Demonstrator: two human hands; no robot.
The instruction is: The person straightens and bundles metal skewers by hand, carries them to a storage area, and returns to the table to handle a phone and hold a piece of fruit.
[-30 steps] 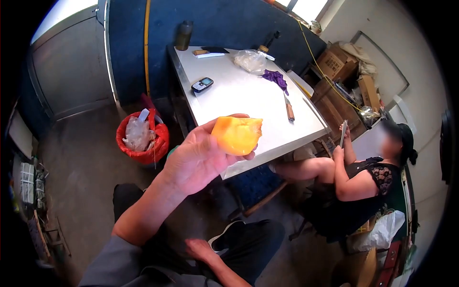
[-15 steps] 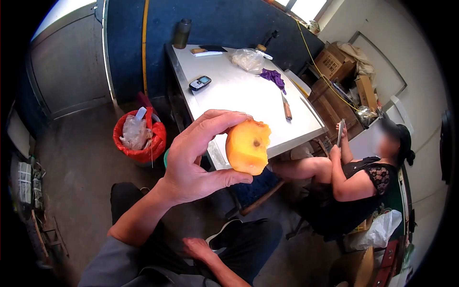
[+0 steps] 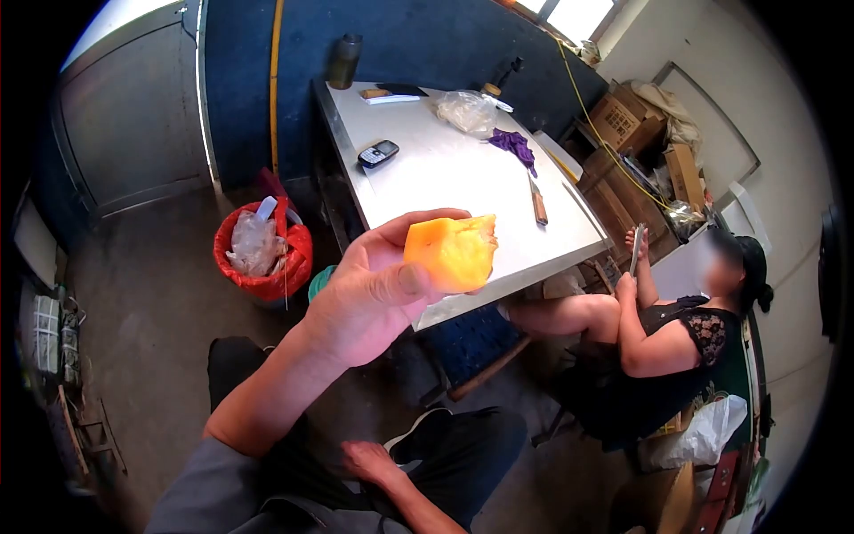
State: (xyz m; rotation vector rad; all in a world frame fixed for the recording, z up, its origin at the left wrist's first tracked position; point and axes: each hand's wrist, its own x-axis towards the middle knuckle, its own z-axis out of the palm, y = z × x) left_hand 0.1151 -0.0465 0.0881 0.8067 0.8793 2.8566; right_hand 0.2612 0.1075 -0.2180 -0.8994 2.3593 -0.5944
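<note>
Between the thumb and fingers of my left hand (image 3: pixel 369 289) is an orange-yellow fruit piece (image 3: pixel 451 254), smooth on one side and ragged at its right edge. The hand is raised over the near edge of the white table (image 3: pixel 418 196). Lower down, my right hand (image 3: pixel 367 463) lies near my dark-trousered legs; its fingers are too unclear to read. On the table are a mobile phone (image 3: pixel 378 154), a wooden-handled knife (image 3: pixel 539 206) and a purple cloth (image 3: pixel 512 145).
A red-lined bin (image 3: pixel 298 258) holding plastic bags stands left of the table. A seated person (image 3: pixel 676 329) at the right holds a thin flat object. A clear bag (image 3: pixel 467 113) and a dark bottle (image 3: pixel 345 62) are on the table's far part. A blue stool (image 3: pixel 476 343) is below its edge.
My left hand turned the fruit piece one way and back, so its face with the dark spot, seen half a second ago, is out of view. My right hand stays low.
</note>
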